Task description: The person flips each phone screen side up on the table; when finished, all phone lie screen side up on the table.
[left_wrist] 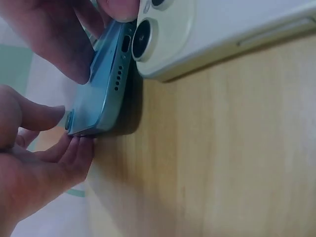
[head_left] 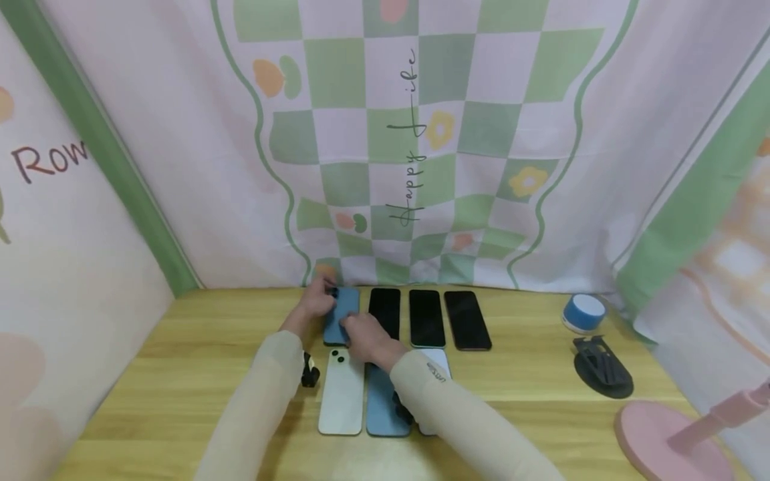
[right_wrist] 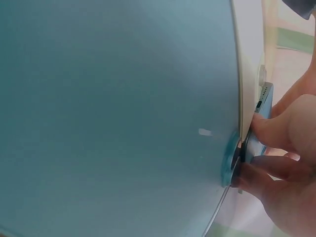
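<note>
A blue smartphone [head_left: 344, 310] lies back side up at the left end of the rear row. My left hand [head_left: 315, 300] holds its left edge near the camera, with the thumb over the back and the fingers along the side in the left wrist view. At its lower right corner, my right hand [head_left: 365, 336] pinches it between thumb and fingers. Just in front lies a cream smartphone [head_left: 341, 397], its two cameras facing up. Beside that are another blue smartphone [head_left: 383, 401] and a white one [head_left: 442, 359], both partly covered by my right arm.
Three smartphones with dark screens up, a left one [head_left: 385, 308], a middle one [head_left: 427, 319] and a right one [head_left: 468, 321], continue the rear row. Toward the right stand a blue-and-white round container [head_left: 584, 312], a black stand [head_left: 603, 367] and a pink stand base [head_left: 652, 437]. Curtains hang behind the table.
</note>
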A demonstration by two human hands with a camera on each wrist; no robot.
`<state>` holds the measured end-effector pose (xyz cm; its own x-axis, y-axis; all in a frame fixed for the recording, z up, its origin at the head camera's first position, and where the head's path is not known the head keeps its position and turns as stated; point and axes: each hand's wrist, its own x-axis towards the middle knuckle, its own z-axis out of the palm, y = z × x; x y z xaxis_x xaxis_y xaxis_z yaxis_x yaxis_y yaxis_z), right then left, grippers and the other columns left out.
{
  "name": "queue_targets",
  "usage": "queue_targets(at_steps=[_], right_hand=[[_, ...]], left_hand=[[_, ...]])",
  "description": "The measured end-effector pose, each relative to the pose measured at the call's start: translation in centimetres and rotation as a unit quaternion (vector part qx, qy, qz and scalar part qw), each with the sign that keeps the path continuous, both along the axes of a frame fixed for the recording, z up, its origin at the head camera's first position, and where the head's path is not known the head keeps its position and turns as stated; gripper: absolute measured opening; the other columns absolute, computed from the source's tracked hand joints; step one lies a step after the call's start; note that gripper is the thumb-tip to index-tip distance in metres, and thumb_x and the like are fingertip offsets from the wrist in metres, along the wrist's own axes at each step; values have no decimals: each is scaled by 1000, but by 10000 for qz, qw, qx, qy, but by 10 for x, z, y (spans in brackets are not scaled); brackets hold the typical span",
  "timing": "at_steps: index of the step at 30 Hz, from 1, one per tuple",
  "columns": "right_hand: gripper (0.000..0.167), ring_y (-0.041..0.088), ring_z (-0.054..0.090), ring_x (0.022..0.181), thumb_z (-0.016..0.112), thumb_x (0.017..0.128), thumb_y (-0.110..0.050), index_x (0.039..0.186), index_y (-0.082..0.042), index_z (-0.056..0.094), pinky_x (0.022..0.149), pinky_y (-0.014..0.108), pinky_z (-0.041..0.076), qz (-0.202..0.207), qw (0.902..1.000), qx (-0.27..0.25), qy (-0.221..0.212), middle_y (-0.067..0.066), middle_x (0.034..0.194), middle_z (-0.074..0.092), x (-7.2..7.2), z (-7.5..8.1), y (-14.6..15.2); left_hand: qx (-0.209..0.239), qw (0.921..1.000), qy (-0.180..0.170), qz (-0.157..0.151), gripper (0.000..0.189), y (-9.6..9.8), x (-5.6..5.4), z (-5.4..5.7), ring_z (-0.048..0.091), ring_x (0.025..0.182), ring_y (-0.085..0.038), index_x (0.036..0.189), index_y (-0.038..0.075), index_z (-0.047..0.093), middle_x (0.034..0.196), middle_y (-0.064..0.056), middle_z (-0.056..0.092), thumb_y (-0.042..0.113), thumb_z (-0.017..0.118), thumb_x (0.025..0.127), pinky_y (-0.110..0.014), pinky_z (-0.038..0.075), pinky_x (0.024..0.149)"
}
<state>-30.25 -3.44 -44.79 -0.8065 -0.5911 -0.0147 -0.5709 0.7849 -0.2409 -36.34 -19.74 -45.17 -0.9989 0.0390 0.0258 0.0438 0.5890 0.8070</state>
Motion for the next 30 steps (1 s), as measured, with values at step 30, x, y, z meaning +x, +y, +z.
queue_targets(at_steps=[30], right_hand=[[59, 19, 47, 77, 60, 88, 10, 146, -2, 57, 63, 27, 40, -238, 9866, -1051, -1228, 21, 132, 69, -5, 18, 14]], left_hand=[[-848, 9941, -534, 408, 58, 1, 8, 23, 63, 117, -40, 137, -4, 56, 130, -29, 65, 5, 71, 82, -49, 54, 102]])
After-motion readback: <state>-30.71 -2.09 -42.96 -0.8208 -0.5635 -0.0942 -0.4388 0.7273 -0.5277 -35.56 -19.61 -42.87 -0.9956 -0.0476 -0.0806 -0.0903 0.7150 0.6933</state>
